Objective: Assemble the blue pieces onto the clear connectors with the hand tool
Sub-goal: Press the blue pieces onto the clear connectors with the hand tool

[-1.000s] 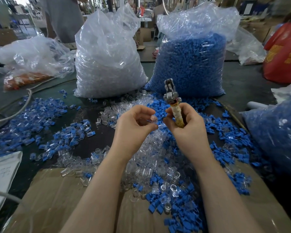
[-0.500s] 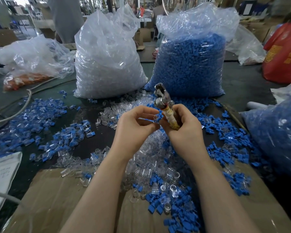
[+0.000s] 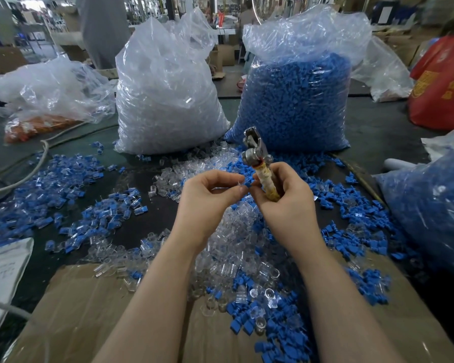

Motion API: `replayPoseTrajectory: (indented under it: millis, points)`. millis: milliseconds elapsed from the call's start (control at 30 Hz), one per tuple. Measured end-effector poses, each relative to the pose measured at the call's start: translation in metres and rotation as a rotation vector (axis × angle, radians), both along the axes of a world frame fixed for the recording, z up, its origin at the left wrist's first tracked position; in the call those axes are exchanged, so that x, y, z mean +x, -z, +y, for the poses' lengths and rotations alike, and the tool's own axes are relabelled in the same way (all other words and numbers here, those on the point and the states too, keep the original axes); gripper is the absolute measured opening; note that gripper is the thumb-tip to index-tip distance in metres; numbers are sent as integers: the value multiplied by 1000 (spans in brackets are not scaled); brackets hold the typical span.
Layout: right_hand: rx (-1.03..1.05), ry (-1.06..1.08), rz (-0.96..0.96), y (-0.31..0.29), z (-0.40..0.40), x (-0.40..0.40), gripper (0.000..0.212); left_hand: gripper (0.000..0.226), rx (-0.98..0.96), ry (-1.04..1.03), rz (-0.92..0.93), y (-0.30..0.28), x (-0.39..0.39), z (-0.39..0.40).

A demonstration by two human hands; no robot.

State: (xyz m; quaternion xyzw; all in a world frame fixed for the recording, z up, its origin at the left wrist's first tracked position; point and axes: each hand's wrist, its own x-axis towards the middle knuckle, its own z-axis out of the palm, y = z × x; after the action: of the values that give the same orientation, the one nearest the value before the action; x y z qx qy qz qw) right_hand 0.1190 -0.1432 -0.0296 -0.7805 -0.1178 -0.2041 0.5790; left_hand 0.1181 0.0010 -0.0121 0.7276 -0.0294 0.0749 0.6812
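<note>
Parts judged light, rigid, slick and small; best pinched by fingertips at the body. Left hand [image 3: 207,197] pinches a clear connector [image 3: 237,182], barely visible, at frame centre. Right hand [image 3: 286,200] grips the hand tool [image 3: 260,166] by its handle while its fingertips hold a blue piece [image 3: 248,182], touching the connector.

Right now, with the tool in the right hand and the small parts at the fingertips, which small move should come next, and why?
Probably bring the hand tool's metal head down to the blue piece pinched by the left hand. The right hand grips only the handle, and the head points up, away from the piece.
</note>
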Motion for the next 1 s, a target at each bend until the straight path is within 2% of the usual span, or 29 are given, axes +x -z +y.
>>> replayPoseTrajectory:
  millis: [367,467,567,700,867,1000]
  points:
    - [33,-1,60,-2,1,0,14,15,-79,-5,-3,3,1,2]
    - [39,17,57,-1,0,0,9,15,-212,-6,39,4,3,5]
    - [92,51,47,-1,-2,1,15,24,-375,4,71,3,4,7]
    - [107,72,30,-3,-5,1,21,35,-465,24,61,2,4,7]
    - [64,40,37,-4,-7,0,21,35,-403,10,32,3,4,7]
    - [-16,1,59,-2,-7,0,19,24,-333,1,2,5,4,5]
